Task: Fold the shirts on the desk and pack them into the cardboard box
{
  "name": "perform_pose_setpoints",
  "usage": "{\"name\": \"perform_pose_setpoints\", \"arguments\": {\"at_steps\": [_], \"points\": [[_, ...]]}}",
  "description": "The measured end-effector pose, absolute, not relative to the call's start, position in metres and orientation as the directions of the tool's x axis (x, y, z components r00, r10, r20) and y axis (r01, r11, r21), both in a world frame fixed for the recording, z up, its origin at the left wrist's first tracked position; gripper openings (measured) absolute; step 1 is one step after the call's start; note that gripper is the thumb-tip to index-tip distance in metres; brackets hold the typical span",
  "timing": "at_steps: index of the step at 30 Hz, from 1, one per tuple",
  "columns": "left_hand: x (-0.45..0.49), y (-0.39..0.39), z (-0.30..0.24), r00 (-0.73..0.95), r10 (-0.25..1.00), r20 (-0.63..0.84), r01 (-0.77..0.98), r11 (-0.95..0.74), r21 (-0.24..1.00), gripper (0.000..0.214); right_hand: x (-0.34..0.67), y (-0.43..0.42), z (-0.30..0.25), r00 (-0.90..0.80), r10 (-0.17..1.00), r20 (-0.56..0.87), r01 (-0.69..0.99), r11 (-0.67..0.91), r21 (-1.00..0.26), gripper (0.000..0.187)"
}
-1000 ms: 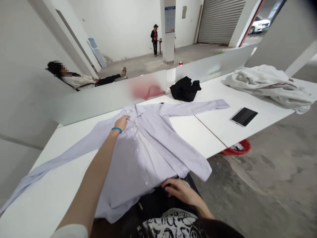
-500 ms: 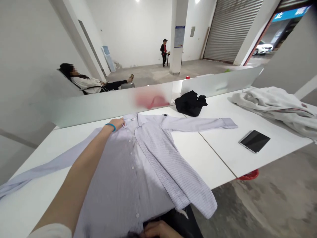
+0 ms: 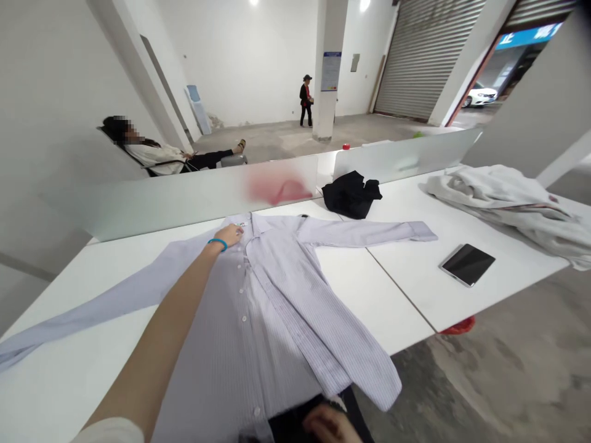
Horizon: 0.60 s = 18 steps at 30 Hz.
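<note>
A pale lilac striped shirt [image 3: 272,307] lies face up on the white table [image 3: 406,277], sleeves spread to both sides. My left hand [image 3: 228,234], with a blue band at the wrist, rests on the shirt's left shoulder by the collar; its fingers are curled on the cloth. My right hand [image 3: 330,424] shows only in part at the bottom edge, by the shirt's hem, and its fingers are hidden.
A black tablet [image 3: 467,264] lies on the table's right part. A black garment [image 3: 351,194] sits by the frosted divider [image 3: 184,197]. A heap of white cloth [image 3: 508,200] lies far right. One person reclines on a chair [image 3: 152,154]; another stands by a pillar [image 3: 305,100].
My left hand slid a little along the shirt's shoulder near the collar. My right hand dropped toward the bottom edge. The view tilted upward.
</note>
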<state>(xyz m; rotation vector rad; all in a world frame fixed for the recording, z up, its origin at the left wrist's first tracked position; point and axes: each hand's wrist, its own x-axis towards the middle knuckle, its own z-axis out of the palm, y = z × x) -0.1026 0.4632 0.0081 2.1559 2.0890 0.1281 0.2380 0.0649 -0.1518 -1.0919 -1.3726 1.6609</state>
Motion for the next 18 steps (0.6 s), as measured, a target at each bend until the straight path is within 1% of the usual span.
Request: {"name": "perform_pose_setpoints", "arguments": {"at_steps": [1,2,3,4,5,6,8,13,16,18], "points": [[-0.100,0.461,0.005,0.020,0.999,-0.030,0.984,-0.014,0.176,0.034,0.252,0.061,-0.153,-0.225,0.945,-0.237,-0.088,-0.262,-0.961,0.020],[-0.097,0.459,0.003,0.013,0.999,-0.038,0.980,-0.005,0.197,0.035,0.264,0.057,-0.152,-0.061,0.948,-0.311,-0.204,-0.317,-0.926,0.025],[-0.094,0.457,0.001,0.015,0.998,-0.059,0.975,-0.001,0.220,0.036,0.273,0.053,-0.149,0.067,0.926,-0.371,-0.330,-0.330,-0.884,0.032],[-0.091,0.455,-0.002,0.022,0.996,-0.086,0.970,-0.001,0.244,0.037,0.279,0.051,-0.145,0.137,0.900,-0.413,-0.444,-0.317,-0.838,0.038],[-0.087,0.454,-0.004,0.030,0.993,-0.112,0.963,0.001,0.268,0.036,0.282,0.049,-0.141,0.157,0.884,-0.441,-0.530,-0.302,-0.793,0.042],[-0.083,0.452,-0.007,0.035,0.991,-0.131,0.957,0.005,0.290,0.034,0.281,0.048,-0.136,0.141,0.881,-0.452,-0.585,-0.295,-0.756,0.043],[-0.076,0.449,-0.012,0.020,0.989,-0.145,0.943,0.030,0.331,0.029,0.274,0.050,-0.130,0.098,0.886,-0.453,-0.629,-0.298,-0.718,0.041],[-0.066,0.440,-0.021,-0.098,0.985,-0.140,0.905,0.147,0.400,0.028,0.254,0.058,-0.128,0.047,0.886,-0.462,-0.623,-0.335,-0.707,0.041],[-0.062,0.436,-0.024,-0.138,0.981,-0.136,0.895,0.182,0.408,0.024,0.252,0.061,-0.129,-0.046,0.881,-0.470,-0.635,-0.389,-0.667,0.032],[-0.060,0.435,-0.024,-0.142,0.980,-0.142,0.888,0.189,0.419,0.021,0.252,0.064,-0.131,-0.126,0.871,-0.475,-0.663,-0.430,-0.613,0.029]]}}
